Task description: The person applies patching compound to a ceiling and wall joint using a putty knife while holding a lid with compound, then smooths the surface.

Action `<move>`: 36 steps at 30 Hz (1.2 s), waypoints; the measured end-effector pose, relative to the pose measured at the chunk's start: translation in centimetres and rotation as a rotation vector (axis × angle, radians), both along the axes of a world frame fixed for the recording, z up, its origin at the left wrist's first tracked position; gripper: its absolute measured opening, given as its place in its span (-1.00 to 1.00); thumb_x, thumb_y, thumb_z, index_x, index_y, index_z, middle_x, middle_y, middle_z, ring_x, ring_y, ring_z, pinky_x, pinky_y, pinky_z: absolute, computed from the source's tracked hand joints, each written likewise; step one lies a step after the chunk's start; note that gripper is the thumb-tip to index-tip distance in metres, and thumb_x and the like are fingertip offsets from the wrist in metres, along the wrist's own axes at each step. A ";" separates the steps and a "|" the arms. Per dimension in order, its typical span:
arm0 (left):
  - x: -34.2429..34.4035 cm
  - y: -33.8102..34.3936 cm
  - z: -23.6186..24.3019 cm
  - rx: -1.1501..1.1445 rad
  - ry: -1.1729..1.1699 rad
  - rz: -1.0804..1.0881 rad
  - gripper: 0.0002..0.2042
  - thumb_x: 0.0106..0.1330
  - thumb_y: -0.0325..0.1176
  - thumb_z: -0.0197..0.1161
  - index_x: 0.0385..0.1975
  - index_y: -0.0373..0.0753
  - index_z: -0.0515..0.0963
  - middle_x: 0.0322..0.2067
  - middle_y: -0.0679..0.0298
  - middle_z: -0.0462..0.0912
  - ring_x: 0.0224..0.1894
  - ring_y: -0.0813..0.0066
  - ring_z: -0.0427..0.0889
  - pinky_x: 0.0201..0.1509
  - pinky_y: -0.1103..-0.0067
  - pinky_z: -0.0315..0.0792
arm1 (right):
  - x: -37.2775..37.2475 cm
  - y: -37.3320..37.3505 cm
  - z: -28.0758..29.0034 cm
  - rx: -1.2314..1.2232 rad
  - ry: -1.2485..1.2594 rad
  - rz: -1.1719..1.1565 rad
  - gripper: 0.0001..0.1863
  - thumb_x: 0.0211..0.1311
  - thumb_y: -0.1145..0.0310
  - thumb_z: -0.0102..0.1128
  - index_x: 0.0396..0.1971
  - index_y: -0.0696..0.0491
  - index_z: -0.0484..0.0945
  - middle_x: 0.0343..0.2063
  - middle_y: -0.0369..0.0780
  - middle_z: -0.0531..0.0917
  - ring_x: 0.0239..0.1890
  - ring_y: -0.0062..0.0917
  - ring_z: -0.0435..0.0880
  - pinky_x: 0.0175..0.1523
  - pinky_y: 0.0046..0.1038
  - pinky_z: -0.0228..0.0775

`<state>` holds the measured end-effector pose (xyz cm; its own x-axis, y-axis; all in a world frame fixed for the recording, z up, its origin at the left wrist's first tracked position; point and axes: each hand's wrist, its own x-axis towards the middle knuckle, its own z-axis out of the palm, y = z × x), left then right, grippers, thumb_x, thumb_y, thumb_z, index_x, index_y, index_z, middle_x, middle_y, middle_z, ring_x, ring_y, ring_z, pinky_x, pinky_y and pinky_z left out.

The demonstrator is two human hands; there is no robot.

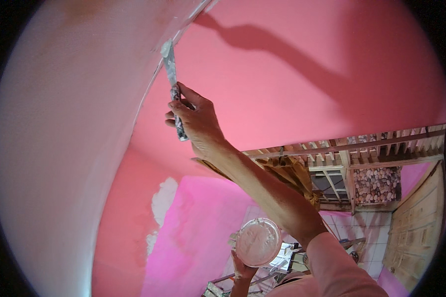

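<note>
Filling along a wall joint, seen from the head. The right hand [197, 119] is closed about the handle of a putty knife [170, 67], its blade pointing away to the far left and carrying a dab of white paste [166, 48]. The blade tip lies at the joint [148, 89] between the pale ceiling [59, 128], left, and the pink wall [297, 94], right; whether it touches cannot be told. Nearer, the left hand [244, 270] supports a round tub [239, 251] of similar paste; its fingers are partly hidden. The step appears to be the application of filler to the seam. The next move probably calls for a shallow blade angle and even pressure along the joint, with the tub kept level.
</note>
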<state>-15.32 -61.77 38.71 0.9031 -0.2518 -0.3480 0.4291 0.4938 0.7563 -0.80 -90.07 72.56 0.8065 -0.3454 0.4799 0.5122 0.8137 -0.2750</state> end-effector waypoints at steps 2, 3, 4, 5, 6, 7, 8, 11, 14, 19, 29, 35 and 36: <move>-0.3 -0.3 0.8 0.001 0.028 0.020 -0.28 0.24 0.30 -0.38 0.28 -0.08 0.08 0.27 0.14 0.12 0.28 0.05 0.12 0.30 0.04 0.00 | 0.3 0.7 1.1 0.035 -0.031 -0.001 -0.50 0.21 0.49 0.05 0.18 0.16 0.24 -0.41 -0.28 0.44 -0.39 -0.61 0.53 -0.24 -0.51 0.54; -0.3 -0.5 1.0 -0.002 0.055 0.036 -0.26 0.26 0.31 -0.50 0.28 -0.11 0.05 0.27 0.10 0.11 0.27 0.02 0.13 0.30 0.06 0.02 | 0.4 1.0 1.6 0.034 -0.034 0.001 -0.48 0.21 0.49 0.04 0.19 0.17 0.22 -0.39 -0.27 0.45 -0.39 -0.60 0.53 -0.26 -0.52 0.54; -0.2 -0.4 1.1 -0.001 0.055 0.037 -0.26 0.26 0.31 -0.50 0.28 -0.11 0.05 0.27 0.10 0.11 0.27 0.02 0.13 0.30 0.06 0.02 | 0.4 1.3 2.2 0.033 -0.038 0.002 -0.46 0.21 0.49 0.04 0.20 0.17 0.19 -0.38 -0.26 0.45 -0.40 -0.59 0.53 -0.27 -0.53 0.53; -0.1 -0.3 1.0 -0.023 0.039 0.037 -0.26 0.26 0.32 -0.48 0.28 -0.11 0.05 0.27 0.10 0.10 0.27 0.02 0.13 0.30 0.06 0.03 | 0.4 1.7 2.9 0.034 -0.049 -0.037 -0.44 0.21 0.46 0.05 0.22 0.17 0.16 -0.35 -0.23 0.47 -0.39 -0.59 0.54 -0.30 -0.54 0.52; -0.1 -0.3 1.0 -0.046 0.024 0.035 -0.25 0.25 0.32 -0.47 0.29 -0.10 0.04 0.27 0.10 0.10 0.27 0.01 0.13 0.29 0.05 0.04 | 0.1 2.0 3.1 0.034 -0.048 -0.039 -0.44 0.21 0.46 0.05 0.22 0.17 0.16 -0.35 -0.23 0.47 -0.39 -0.59 0.54 -0.30 -0.54 0.52; -0.1 0.5 0.7 -0.040 0.026 0.047 -0.25 0.25 0.32 -0.47 0.29 -0.10 0.04 0.27 0.10 0.10 0.27 0.01 0.13 0.29 0.05 0.04 | -0.7 2.6 3.3 -0.068 -0.021 -0.041 -0.43 0.21 0.45 0.05 0.22 0.16 0.16 -0.35 -0.24 0.47 -0.39 -0.60 0.54 -0.31 -0.54 0.51; -0.1 1.3 0.3 -0.265 0.037 0.006 -0.25 0.25 0.33 -0.46 0.29 -0.10 0.04 0.28 0.11 0.09 0.28 0.01 0.12 0.29 0.05 0.04 | -1.4 3.2 3.3 -0.171 0.005 -0.045 -0.43 0.21 0.44 0.05 0.22 0.15 0.16 -0.34 -0.24 0.48 -0.38 -0.61 0.53 -0.33 -0.54 0.51; -0.2 0.6 0.5 -0.231 0.032 0.006 -0.25 0.21 0.32 -0.33 0.29 -0.07 0.05 0.28 0.15 0.09 0.29 0.04 0.09 0.30 0.03 -0.01 | -1.6 4.7 0.9 -0.193 0.004 -0.115 -0.44 0.22 0.42 0.04 0.23 0.12 0.16 -0.37 -0.30 0.48 -0.37 -0.67 0.52 -0.27 -0.54 0.53; -0.3 1.6 -0.2 -0.203 0.040 0.025 -0.25 0.22 0.32 -0.30 0.29 -0.08 0.05 0.28 0.15 0.09 0.29 0.04 0.09 0.30 0.03 -0.02 | -1.5 4.6 -1.3 -0.104 -0.013 -0.069 -0.48 0.25 0.41 0.03 0.20 0.17 0.19 -0.37 -0.29 0.48 -0.36 -0.67 0.51 -0.22 -0.54 0.55; -0.5 0.9 -0.2 -0.879 0.166 -0.025 -0.24 0.22 0.33 -0.33 0.29 -0.09 0.04 0.28 0.12 0.07 0.28 0.01 0.10 0.30 0.04 -0.01 | 2.1 1.3 0.0 -0.017 0.009 -0.137 -0.48 0.21 0.48 0.06 0.19 0.17 0.22 -0.37 -0.23 0.45 -0.38 -0.57 0.53 -0.28 -0.52 0.57; -0.5 2.5 -0.7 -0.010 0.048 0.082 -0.24 0.23 0.34 -0.46 0.27 -0.08 0.09 0.27 0.14 0.12 0.29 0.03 0.11 0.31 0.03 -0.05 | 1.1 1.4 1.7 -0.079 -0.059 -0.084 -0.48 0.20 0.46 0.06 0.18 0.19 0.23 -0.37 -0.22 0.46 -0.38 -0.58 0.53 -0.31 -0.52 0.56; -0.3 2.1 -0.5 -0.021 0.060 0.090 -0.24 0.23 0.35 -0.50 0.28 -0.08 0.09 0.28 0.14 0.12 0.29 0.02 0.10 0.31 0.02 -0.06 | -2.2 2.9 0.0 -0.216 -0.047 -0.064 -0.48 0.21 0.43 0.06 0.18 0.19 0.23 -0.37 -0.24 0.47 -0.38 -0.66 0.52 -0.28 -0.53 0.57; -0.3 2.1 -0.6 -0.028 0.067 0.097 -0.24 0.23 0.34 -0.50 0.28 -0.08 0.09 0.28 0.14 0.12 0.29 0.02 0.10 0.31 0.02 -0.06 | -2.6 3.3 -0.4 -0.249 -0.052 -0.057 -0.48 0.21 0.42 0.05 0.18 0.18 0.23 -0.38 -0.25 0.48 -0.39 -0.67 0.52 -0.27 -0.53 0.57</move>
<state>-15.64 -59.63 38.16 0.8984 -0.1747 -0.4029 0.4277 0.5560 0.7127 -3.37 -86.81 72.12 0.7612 -0.2554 0.5961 0.5739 0.6933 -0.4358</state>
